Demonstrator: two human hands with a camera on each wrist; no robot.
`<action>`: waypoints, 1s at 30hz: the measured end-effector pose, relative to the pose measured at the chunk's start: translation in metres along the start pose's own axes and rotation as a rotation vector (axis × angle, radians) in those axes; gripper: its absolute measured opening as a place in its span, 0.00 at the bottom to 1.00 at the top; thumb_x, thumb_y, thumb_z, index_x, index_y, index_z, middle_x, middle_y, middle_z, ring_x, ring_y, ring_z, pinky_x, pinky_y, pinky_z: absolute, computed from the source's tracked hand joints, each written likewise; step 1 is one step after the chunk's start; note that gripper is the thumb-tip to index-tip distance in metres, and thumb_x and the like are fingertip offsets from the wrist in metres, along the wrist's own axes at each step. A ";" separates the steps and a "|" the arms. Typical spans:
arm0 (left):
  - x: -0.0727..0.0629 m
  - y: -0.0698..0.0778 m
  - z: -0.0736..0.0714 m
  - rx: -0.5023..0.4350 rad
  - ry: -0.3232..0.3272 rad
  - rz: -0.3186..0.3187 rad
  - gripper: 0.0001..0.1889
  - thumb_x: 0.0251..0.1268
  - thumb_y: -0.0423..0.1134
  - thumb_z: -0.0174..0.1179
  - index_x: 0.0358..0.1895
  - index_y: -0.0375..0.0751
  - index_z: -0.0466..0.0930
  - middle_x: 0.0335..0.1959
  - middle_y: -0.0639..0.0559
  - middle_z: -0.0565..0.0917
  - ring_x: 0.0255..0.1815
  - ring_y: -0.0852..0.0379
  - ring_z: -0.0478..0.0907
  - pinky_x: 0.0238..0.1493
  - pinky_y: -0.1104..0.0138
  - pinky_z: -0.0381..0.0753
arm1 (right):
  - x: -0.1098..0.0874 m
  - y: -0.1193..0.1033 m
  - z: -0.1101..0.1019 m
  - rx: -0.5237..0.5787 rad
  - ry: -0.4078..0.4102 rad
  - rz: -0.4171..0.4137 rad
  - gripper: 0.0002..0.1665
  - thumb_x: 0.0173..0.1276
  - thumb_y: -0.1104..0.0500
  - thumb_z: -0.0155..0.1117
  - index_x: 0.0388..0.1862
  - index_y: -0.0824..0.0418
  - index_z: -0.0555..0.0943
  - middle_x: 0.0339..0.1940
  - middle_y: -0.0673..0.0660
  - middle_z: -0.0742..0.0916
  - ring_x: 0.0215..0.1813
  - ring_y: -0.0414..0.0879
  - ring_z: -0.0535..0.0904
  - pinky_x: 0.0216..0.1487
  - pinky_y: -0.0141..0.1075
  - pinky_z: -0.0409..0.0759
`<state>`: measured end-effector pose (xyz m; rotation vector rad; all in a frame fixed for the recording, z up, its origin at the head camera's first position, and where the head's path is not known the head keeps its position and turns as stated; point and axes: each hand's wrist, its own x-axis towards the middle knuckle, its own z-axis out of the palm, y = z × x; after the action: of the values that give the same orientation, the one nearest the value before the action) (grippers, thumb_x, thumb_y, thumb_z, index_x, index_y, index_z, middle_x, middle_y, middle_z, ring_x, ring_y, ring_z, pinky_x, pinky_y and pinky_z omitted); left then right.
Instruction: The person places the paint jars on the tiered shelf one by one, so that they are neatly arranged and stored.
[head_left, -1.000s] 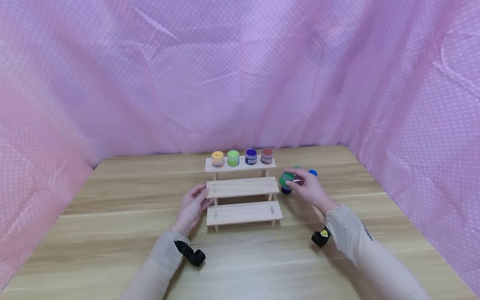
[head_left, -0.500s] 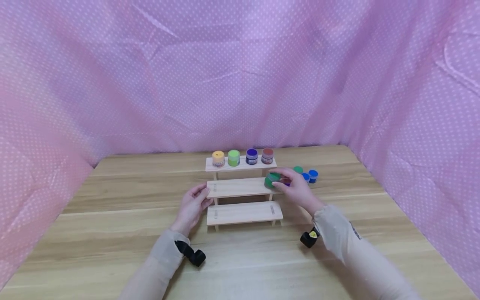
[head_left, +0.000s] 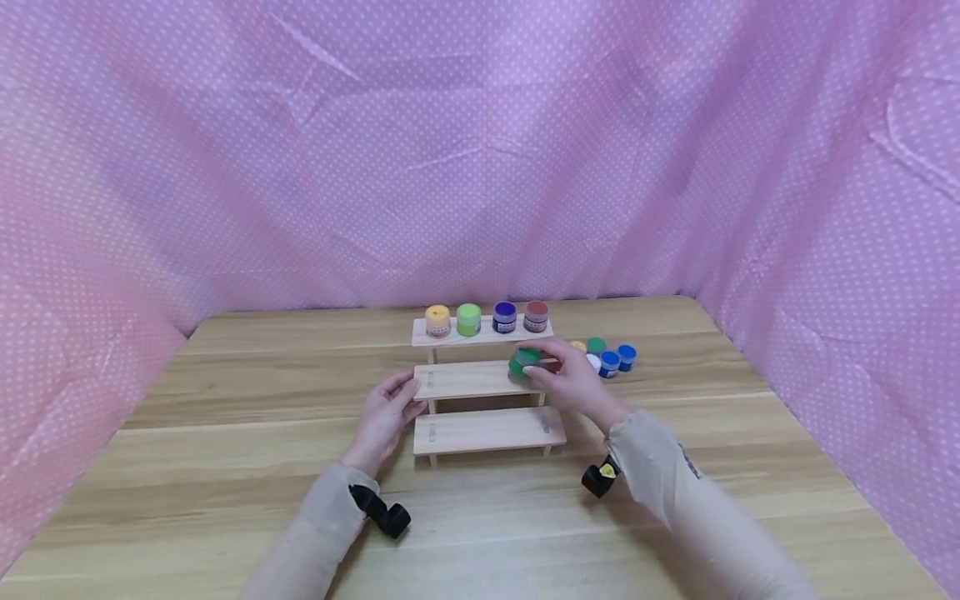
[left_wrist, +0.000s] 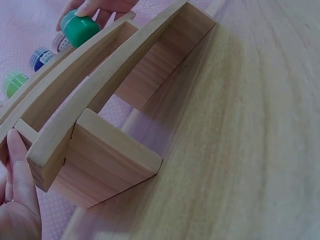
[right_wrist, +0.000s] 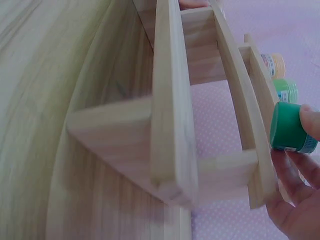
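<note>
A three-tier wooden display rack (head_left: 465,381) stands on the table. My left hand (head_left: 384,417) holds the left end of its middle tier, thumb and fingers at the edge. My right hand (head_left: 576,382) pinches a small paint jar with a green lid (head_left: 521,362) between thumb and fingers, close over the right half of the middle tier. In the right wrist view the green jar (right_wrist: 288,127) is tilted beside that tier's edge. On the top tier, left to right, sit an orange-yellow jar (head_left: 438,322), a light green jar (head_left: 468,320), a dark blue jar (head_left: 505,317) and a reddish-brown jar (head_left: 536,317).
Right of the rack, more jars stand grouped on the wooden table (head_left: 247,467): blue ones (head_left: 627,357), a green one (head_left: 596,346), and white and yellow ones partly hidden by my right hand. A pink dotted curtain (head_left: 480,167) hangs behind and at the sides.
My right hand has carried the green jar leftward from beside the rack to over the middle tier, uncovering jars at the right. My left hand stays on the rack.
</note>
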<state>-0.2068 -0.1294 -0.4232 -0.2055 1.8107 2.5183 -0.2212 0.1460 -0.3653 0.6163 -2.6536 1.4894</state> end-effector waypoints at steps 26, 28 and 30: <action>-0.001 0.000 0.002 0.025 0.010 -0.015 0.19 0.71 0.29 0.49 0.62 0.25 0.64 0.33 0.60 0.77 0.29 0.67 0.76 0.36 0.77 0.81 | 0.021 -0.030 0.051 0.072 -0.082 -0.021 0.21 0.65 0.64 0.62 0.58 0.57 0.77 0.56 0.55 0.81 0.57 0.49 0.77 0.57 0.39 0.79; -0.002 0.001 0.002 0.026 0.013 -0.015 0.19 0.70 0.29 0.50 0.61 0.25 0.64 0.33 0.59 0.77 0.29 0.67 0.76 0.36 0.78 0.81 | 0.023 -0.033 0.055 0.068 -0.091 -0.038 0.22 0.65 0.64 0.63 0.58 0.57 0.77 0.56 0.56 0.81 0.57 0.49 0.77 0.57 0.39 0.79; -0.001 0.001 0.002 0.027 0.019 -0.018 0.19 0.70 0.29 0.50 0.61 0.25 0.64 0.34 0.59 0.77 0.29 0.67 0.76 0.36 0.77 0.82 | 0.025 -0.035 0.059 0.063 -0.096 -0.048 0.22 0.65 0.64 0.63 0.58 0.57 0.78 0.55 0.56 0.81 0.56 0.50 0.77 0.57 0.38 0.79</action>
<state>-0.2057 -0.1276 -0.4211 -0.2447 1.8392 2.4868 -0.2224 0.0733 -0.3634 0.7689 -2.6490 1.5743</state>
